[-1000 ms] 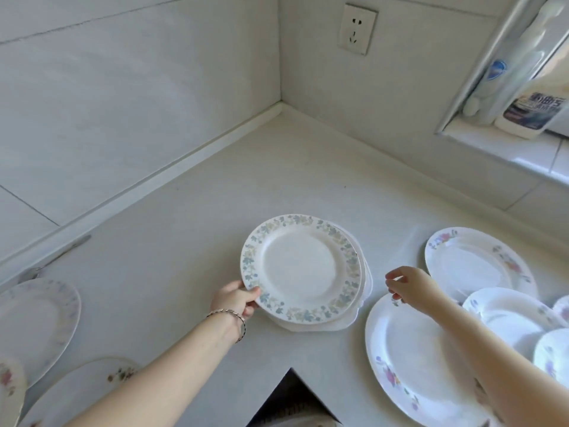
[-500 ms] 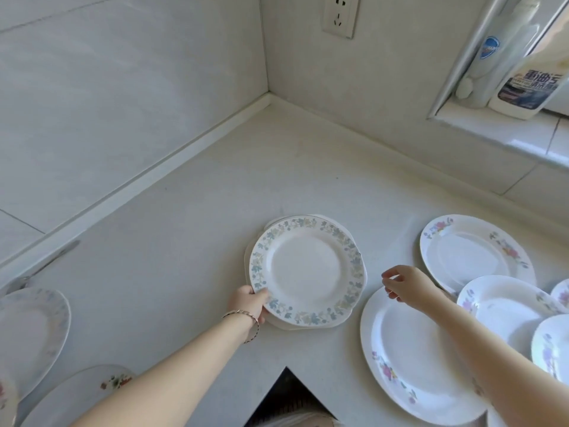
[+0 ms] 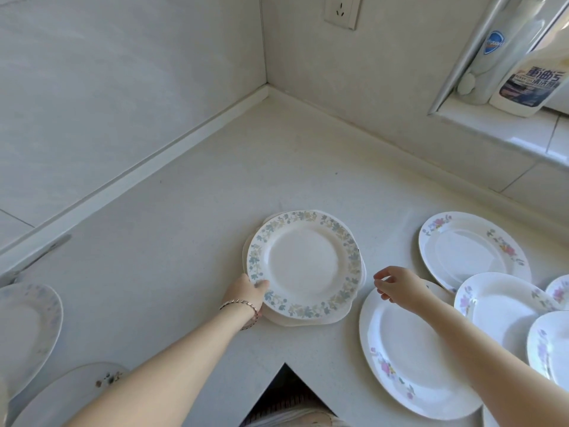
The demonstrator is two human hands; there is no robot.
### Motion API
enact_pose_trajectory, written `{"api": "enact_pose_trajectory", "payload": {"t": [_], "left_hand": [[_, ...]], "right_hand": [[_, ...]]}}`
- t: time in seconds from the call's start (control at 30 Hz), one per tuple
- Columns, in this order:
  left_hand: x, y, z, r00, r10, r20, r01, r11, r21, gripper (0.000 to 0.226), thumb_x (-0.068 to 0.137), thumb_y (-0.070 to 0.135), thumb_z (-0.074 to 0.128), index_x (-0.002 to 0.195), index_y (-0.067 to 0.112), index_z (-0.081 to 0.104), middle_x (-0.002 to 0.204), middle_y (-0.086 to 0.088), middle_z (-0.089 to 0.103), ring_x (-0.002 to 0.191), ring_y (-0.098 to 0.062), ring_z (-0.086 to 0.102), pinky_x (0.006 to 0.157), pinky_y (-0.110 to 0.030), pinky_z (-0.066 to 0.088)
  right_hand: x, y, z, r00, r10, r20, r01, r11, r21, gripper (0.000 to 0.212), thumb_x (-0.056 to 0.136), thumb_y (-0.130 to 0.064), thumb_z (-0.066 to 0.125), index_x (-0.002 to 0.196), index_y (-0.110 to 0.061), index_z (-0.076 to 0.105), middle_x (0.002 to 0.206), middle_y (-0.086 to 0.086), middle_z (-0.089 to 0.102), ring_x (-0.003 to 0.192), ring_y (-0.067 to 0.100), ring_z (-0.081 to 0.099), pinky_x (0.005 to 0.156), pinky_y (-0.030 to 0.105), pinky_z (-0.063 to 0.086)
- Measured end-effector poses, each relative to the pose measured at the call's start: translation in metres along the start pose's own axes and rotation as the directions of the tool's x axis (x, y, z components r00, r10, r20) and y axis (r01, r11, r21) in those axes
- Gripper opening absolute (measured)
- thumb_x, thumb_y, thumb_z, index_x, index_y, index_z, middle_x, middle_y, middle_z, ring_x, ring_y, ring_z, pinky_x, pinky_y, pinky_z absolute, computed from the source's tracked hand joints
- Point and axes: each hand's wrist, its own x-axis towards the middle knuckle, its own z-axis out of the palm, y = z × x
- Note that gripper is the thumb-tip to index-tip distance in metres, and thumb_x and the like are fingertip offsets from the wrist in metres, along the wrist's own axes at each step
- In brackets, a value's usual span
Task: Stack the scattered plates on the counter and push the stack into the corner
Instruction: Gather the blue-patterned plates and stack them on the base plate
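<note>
A stack of plates point(image 3: 303, 263) sits mid-surface point(image 3: 184, 241), well short of the corner point(image 3: 267, 87) at 12 o'clock, with one leaf-rimmed plate on top of white ones too hidden to count. At least five loose plates point(image 3: 471, 248) lie at 3 to 4 o'clock and two more point(image 3: 24, 328) at 8 o'clock. The left hand point(image 3: 246, 292) grips the stack's rim at 8 o'clock, thumb on top, while the right hand point(image 3: 397, 286) hangs loosely curled and empty over the big plate point(image 3: 406, 359); a second ago the lower plates stuck out only to the right, now they show all round.
</note>
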Motion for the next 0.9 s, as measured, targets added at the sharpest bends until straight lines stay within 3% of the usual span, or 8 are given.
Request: {"api": "enact_pose_trajectory", "payload": {"t": [0.17, 0.3, 0.47, 0.57, 0.67, 0.73, 0.8, 0.9], "left_hand": [[-0.005, -0.008, -0.006, 0.996, 0.070, -0.062, -0.051, 0.964, 0.262, 0.037, 0.095, 0.044, 0.033, 0.101, 0.011, 0.049, 0.098, -0.009, 0.063, 0.087, -0.027, 0.058, 0.078, -0.032, 0.046], [-0.007, -0.042, -0.036, 0.990, 0.025, -0.137, 0.011, 0.966, 0.258, 0.022, 0.093, 0.031, 0.035, 0.083, 0.014, 0.043, 0.087, -0.009, 0.062, 0.078, -0.027, 0.058, 0.067, -0.027, 0.039], [-0.020, -0.121, -0.083, 0.962, -0.154, -0.227, 0.181, 0.978, 0.102, 0.015, 0.084, 0.015, 0.037, 0.075, 0.012, 0.048, 0.080, -0.010, 0.064, 0.074, -0.028, 0.058, 0.062, -0.026, 0.040], [-0.039, -0.170, -0.104, 0.922, -0.271, -0.278, 0.267, 0.962, -0.054, 0.015, 0.080, 0.012, 0.040, 0.068, 0.013, 0.048, 0.081, -0.015, 0.069, 0.069, -0.029, 0.065, 0.066, -0.029, 0.048], [-0.067, -0.215, -0.117, 0.868, -0.365, -0.337, 0.347, 0.931, -0.117, 0.023, 0.079, 0.007, 0.040, 0.058, 0.016, 0.041, 0.064, -0.011, 0.054, 0.059, -0.023, 0.048, 0.060, -0.027, 0.035], [-0.086, -0.243, -0.120, 0.820, -0.437, -0.370, 0.403, 0.899, -0.171, 0.022, 0.081, 0.007, 0.041, 0.060, 0.015, 0.043, 0.063, -0.009, 0.051, 0.059, -0.023, 0.045, 0.060, -0.029, 0.035], [-0.101, -0.271, -0.120, 0.785, -0.490, -0.378, 0.414, 0.870, -0.267, 0.022, 0.081, 0.008, 0.041, 0.061, 0.013, 0.047, 0.065, -0.015, 0.058, 0.061, -0.028, 0.056, 0.064, -0.037, 0.049], [-0.120, -0.307, -0.116, 0.755, -0.550, -0.356, 0.450, 0.830, -0.329, 0.018, 0.083, 0.011, 0.040, 0.066, 0.013, 0.047, 0.076, -0.020, 0.068, 0.067, -0.027, 0.060, 0.075, -0.041, 0.054]], "right_hand": [[-0.010, -0.014, -0.002, 0.999, -0.014, -0.044, 0.010, 0.996, -0.089, 0.027, 0.090, -0.019, 0.051, 0.114, -0.009, 0.058, 0.084, 0.002, 0.061, 0.065, 0.015, 0.055, 0.053, 0.022, 0.041], [-0.027, -0.057, 0.008, 0.980, -0.179, -0.090, 0.162, 0.972, -0.167, 0.027, 0.090, -0.018, 0.049, 0.115, -0.013, 0.060, 0.085, 0.000, 0.060, 0.073, 0.018, 0.054, 0.061, 0.024, 0.038], [-0.051, -0.133, 0.065, 0.912, -0.354, 0.205, 0.396, 0.889, -0.229, 0.024, 0.091, -0.023, 0.051, 0.113, -0.018, 0.061, 0.078, -0.009, 0.059, 0.070, 0.013, 0.056, 0.060, 0.019, 0.042], [-0.066, -0.167, 0.115, 0.848, -0.384, 0.365, 0.499, 0.810, -0.309, 0.028, 0.090, -0.023, 0.050, 0.115, -0.019, 0.061, 0.100, 0.000, 0.065, 0.095, 0.019, 0.061, 0.080, 0.024, 0.044], [-0.084, -0.188, 0.170, 0.771, -0.393, 0.501, 0.582, 0.753, -0.307, 0.029, 0.089, -0.022, 0.050, 0.114, -0.016, 0.062, 0.106, 0.005, 0.066, 0.089, 0.018, 0.059, 0.081, 0.022, 0.045], [-0.095, -0.196, 0.206, 0.721, -0.375, 0.583, 0.617, 0.731, -0.292, 0.028, 0.088, -0.023, 0.052, 0.112, -0.015, 0.063, 0.105, 0.006, 0.067, 0.085, 0.016, 0.058, 0.081, 0.024, 0.048], [-0.107, -0.201, 0.241, 0.686, -0.336, 0.645, 0.633, 0.713, -0.302, 0.028, 0.088, -0.026, 0.051, 0.113, -0.017, 0.061, 0.109, 0.007, 0.067, 0.084, 0.018, 0.059, 0.071, 0.025, 0.049], [-0.125, -0.206, 0.290, 0.697, -0.251, 0.671, 0.523, 0.819, -0.237, 0.029, 0.088, -0.028, 0.051, 0.112, -0.013, 0.057, 0.099, 0.012, 0.067, 0.078, 0.019, 0.057, 0.066, 0.026, 0.049]]}}
